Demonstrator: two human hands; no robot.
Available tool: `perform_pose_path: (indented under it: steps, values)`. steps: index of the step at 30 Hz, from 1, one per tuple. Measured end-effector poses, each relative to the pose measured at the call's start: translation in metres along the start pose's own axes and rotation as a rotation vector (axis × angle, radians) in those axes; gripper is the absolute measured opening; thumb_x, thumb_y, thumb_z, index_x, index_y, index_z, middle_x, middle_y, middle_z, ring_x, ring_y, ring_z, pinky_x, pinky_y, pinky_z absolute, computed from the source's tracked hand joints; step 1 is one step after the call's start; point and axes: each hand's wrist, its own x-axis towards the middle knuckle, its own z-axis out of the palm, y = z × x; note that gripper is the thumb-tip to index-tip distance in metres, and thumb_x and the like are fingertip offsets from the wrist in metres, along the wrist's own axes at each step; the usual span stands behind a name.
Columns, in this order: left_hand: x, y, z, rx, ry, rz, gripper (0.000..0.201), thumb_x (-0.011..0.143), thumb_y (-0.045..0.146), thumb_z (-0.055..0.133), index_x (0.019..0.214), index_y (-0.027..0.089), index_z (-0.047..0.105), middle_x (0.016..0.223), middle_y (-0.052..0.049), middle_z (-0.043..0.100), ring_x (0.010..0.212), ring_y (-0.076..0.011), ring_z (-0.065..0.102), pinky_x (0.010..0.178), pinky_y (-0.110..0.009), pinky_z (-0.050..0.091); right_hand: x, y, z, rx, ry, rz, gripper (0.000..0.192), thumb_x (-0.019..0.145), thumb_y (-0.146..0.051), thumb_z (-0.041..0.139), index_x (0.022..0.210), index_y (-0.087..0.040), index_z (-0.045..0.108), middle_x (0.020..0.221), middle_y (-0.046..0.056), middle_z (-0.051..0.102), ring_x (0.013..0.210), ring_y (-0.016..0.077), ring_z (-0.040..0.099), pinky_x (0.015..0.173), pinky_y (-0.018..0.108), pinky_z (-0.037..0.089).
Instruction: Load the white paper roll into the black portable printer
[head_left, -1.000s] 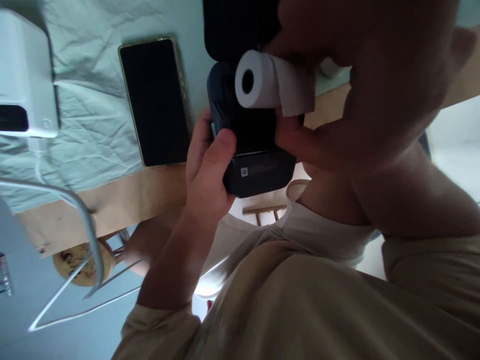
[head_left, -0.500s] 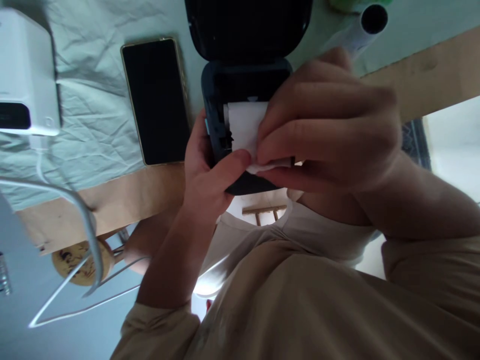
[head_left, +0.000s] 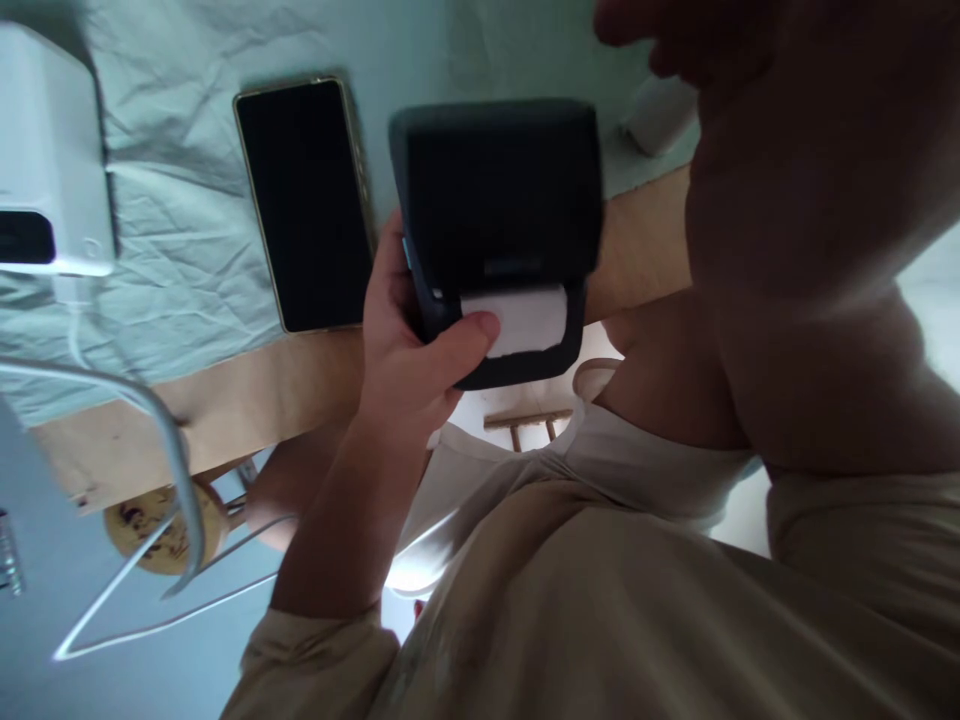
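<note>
My left hand is wrapped round the left side of a small black portable label printer, held at the table edge. Its thumb presses on a strip of white paper that shows at the printer's near end. The dark lid lies over the paper compartment and hides the roll; I cannot tell whether it is fully latched. My right hand is raised at the upper right, off the printer and close to the camera. It is dark and blurred, with only some fingertips showing, so its grip is unclear.
Left of the printer a phone lies on the green cloth. A white box-shaped device with a cable stands farther left. A white roll or tube is partly hidden behind my right arm. A round stool stands below.
The printer's lid has swung down from upright over the paper compartment. My right hand has let go of the paper and moved up and right. My left hand has kept its hold.
</note>
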Motion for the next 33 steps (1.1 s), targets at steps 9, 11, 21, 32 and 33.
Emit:
perform_pose_path:
  steps: [9, 11, 21, 32, 33]
  values:
    - [-0.007, 0.012, 0.011, -0.024, 0.038, -0.005, 0.058, 0.075, 0.059, 0.088, 0.116, 0.022, 0.072, 0.102, -0.001, 0.069, 0.14, -0.0269, 0.063, 0.126, -0.046, 0.05, -0.003, 0.007, -0.001, 0.076, -0.418, -0.087, 0.067, 0.099, -0.05, 0.054, 0.147, -0.005, 0.04, 0.154, 0.009, 0.052, 0.14, 0.0121, 0.056, 0.124, 0.022, 0.048]
    - [-0.008, 0.015, 0.012, -0.033, 0.041, -0.014, 0.047, 0.082, 0.054, 0.085, 0.114, 0.021, 0.074, 0.103, 0.0, 0.071, 0.148, -0.0259, 0.058, 0.13, -0.042, 0.047, -0.001, 0.006, -0.001, 0.035, -0.412, -0.118, 0.068, 0.098, -0.051, 0.058, 0.146, -0.006, 0.042, 0.153, 0.009, 0.053, 0.141, 0.0127, 0.056, 0.123, 0.021, 0.048]
    - [-0.007, 0.023, 0.022, -0.065, 0.026, -0.004, 0.03, 0.102, 0.042, 0.054, 0.104, 0.018, 0.071, 0.12, 0.001, 0.076, 0.157, -0.0245, 0.051, 0.13, -0.046, 0.048, 0.006, 0.02, -0.003, -0.121, -0.41, -0.34, 0.071, 0.102, -0.062, 0.052, 0.149, -0.01, 0.04, 0.155, 0.007, 0.054, 0.143, 0.0112, 0.055, 0.126, 0.026, 0.049]
    - [0.002, 0.021, 0.023, -0.097, 0.283, -0.022, 0.039, 0.112, 0.022, 0.026, 0.112, 0.008, 0.062, 0.113, -0.003, 0.071, 0.159, -0.0193, 0.047, 0.136, -0.041, 0.036, -0.001, 0.009, -0.015, -0.223, -0.39, -0.326, 0.063, 0.096, -0.052, 0.055, 0.145, -0.012, 0.047, 0.152, 0.002, 0.057, 0.147, 0.0134, 0.051, 0.127, 0.031, 0.043]
    - [0.002, 0.021, 0.021, -0.096, 0.277, -0.016, 0.04, 0.111, 0.02, 0.024, 0.11, 0.007, 0.061, 0.113, -0.004, 0.07, 0.16, -0.0203, 0.045, 0.136, -0.044, 0.035, 0.0, 0.008, -0.016, -0.257, -0.398, -0.362, 0.067, 0.094, -0.054, 0.056, 0.145, -0.012, 0.047, 0.151, 0.001, 0.058, 0.145, 0.0136, 0.051, 0.126, 0.032, 0.043]
